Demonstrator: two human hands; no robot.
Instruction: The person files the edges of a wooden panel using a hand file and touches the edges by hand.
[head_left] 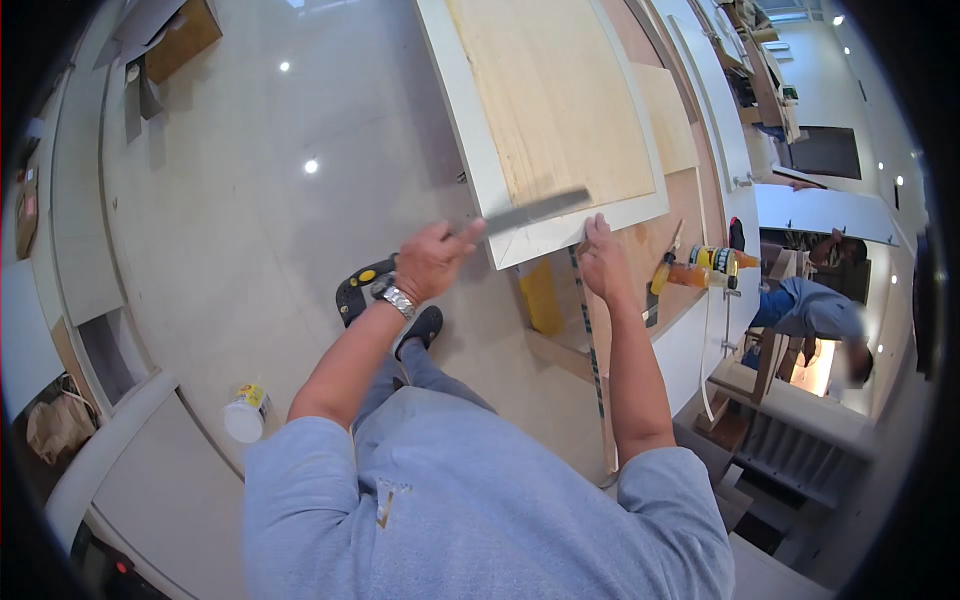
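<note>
My left hand [437,258], with a metal watch on its wrist, is closed around the near end of a long, flat grey file [540,209]. The file lies across the near end of a white-framed wooden cabinet door [560,90], close to its corner. My right hand [603,262] grips the door's near edge, fingertips on the white frame, just beside the file's far end. The file's handle is hidden inside my left hand. Under the door is a wooden workbench surface [655,250].
Glue bottles [705,275] and a yellow-handled tool [664,268] lie right of my right hand. A yellow piece [541,298] sits below the door. A white tub [245,413] stands on the floor at left. Another person [810,305] bends among cabinet parts at far right.
</note>
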